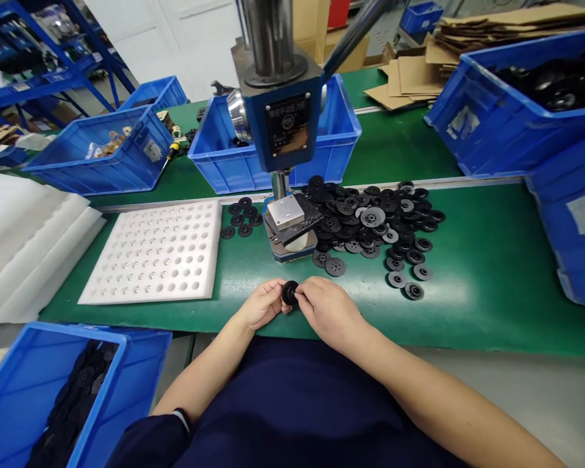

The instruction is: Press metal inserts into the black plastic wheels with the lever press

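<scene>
My left hand and my right hand meet at the near edge of the green table, fingers pinched together on one small black round disc. Just beyond them stands a blue hand press with a metal block on its base. A heap of black discs lies to the right of the press. A few more black discs lie to its left. A white foam tray with rows of round holes sits at the left.
Blue bins stand behind the press, at back left, at right and beside my left knee, the last holding black parts. White foam sheets are stacked far left. Flattened cardboard lies at the back.
</scene>
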